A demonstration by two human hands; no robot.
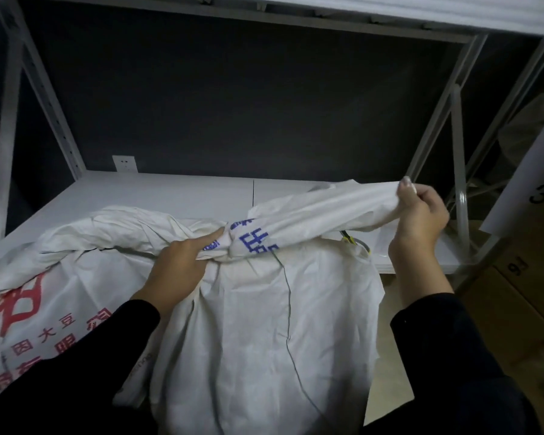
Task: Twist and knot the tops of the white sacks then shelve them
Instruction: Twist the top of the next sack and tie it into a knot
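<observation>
A white woven sack [264, 324] with blue print near its neck stands in front of me, its gathered top stretched out to the right. My left hand [182, 265] grips the twisted neck at the knot point. My right hand [421, 215] pinches the far end of the sack top and holds it up and taut over the shelf edge. A second white sack [44, 302] with red lettering lies to the left, partly under my left arm. A thin loose thread hangs down the front of the first sack.
A white metal shelf board [170, 193] runs behind the sacks, framed by grey uprights [459, 183], with a dark wall and a socket [124, 163] behind. Cardboard boxes [522, 277] and a paper marked 3 [534, 183] stand at the right. Another shelf [390, 11] is overhead.
</observation>
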